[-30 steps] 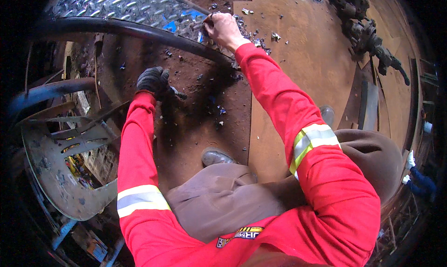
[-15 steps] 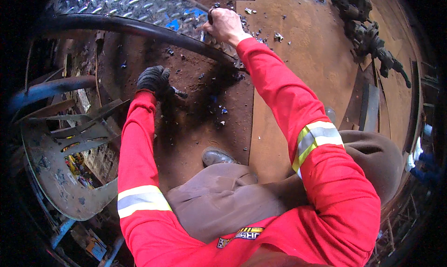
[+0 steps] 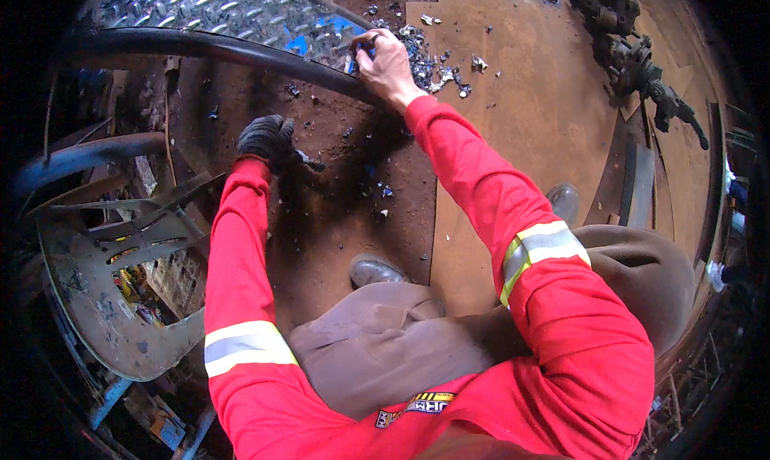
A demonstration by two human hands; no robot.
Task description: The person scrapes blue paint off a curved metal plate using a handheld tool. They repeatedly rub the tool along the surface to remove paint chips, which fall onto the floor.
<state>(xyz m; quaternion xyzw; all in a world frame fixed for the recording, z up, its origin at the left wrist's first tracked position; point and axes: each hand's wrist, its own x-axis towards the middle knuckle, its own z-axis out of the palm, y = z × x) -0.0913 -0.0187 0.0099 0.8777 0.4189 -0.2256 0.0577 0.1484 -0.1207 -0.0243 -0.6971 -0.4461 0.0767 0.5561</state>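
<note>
A diamond-pattern metal plate (image 3: 192, 11) with a dark rounded rim (image 3: 216, 47) lies at the upper left, with scraps of blue film (image 3: 298, 44) on its right part. My right hand (image 3: 385, 68), bare and wearing a dark ring, rests at the plate's right end with its fingers curled in a pinch. What lies between those fingers is hidden. Lower and further left, my left hand (image 3: 266, 139) wears a dark knitted glove and is closed in a fist. Out of it sticks a short greyish end (image 3: 310, 162), whose kind I cannot make out.
Shredded scraps (image 3: 439, 75) lie beside my right hand on rusty sheet metal (image 3: 505, 123). A dark, greasy mechanical part (image 3: 638, 71) stands at the upper right. To the left are a grey metal panel (image 3: 76, 291) with cutouts and a blue bar (image 3: 96, 157).
My right hand has moved slightly nearer to me along the plate's end, uncovering more blue film and scraps. My left hand has hardly moved.
</note>
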